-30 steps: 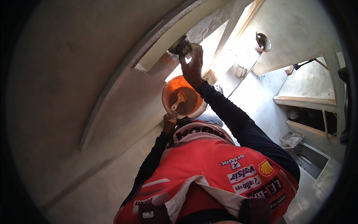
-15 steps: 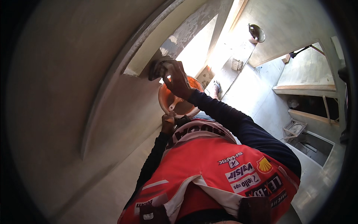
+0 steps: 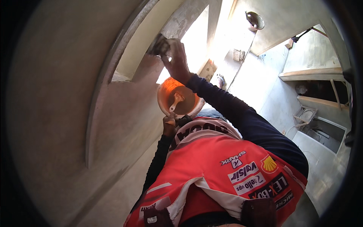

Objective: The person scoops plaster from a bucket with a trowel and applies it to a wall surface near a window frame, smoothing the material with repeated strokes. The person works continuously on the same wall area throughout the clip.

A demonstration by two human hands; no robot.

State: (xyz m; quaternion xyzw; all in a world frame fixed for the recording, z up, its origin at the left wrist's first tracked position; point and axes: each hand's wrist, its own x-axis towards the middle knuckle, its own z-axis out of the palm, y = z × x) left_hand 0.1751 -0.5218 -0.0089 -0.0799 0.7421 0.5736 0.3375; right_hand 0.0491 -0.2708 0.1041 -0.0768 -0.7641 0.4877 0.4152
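My right hand reaches out over the bucket with its fingers closed on a dark, wet-looking sponge. The sponge is against the greyish wall surface beside a pale recess. Below that arm is an orange bucket, its inside coated with grey residue. A brush with a pale handle leans inside it, its handle toward me. My left hand grips the bucket's near rim, close to the brush handle; some of its fingers are hidden.
A curved-looking ledge runs along the wall at left. Far off, a dark bucket and a small block-like object stand on the pale floor. At right are a wooden-edged opening and a small frame stand.
My right hand has moved the sponge farther up and away along the wall, uncovering more of the bucket and brush. My left hand stays on the rim. The whole view has shifted slightly.
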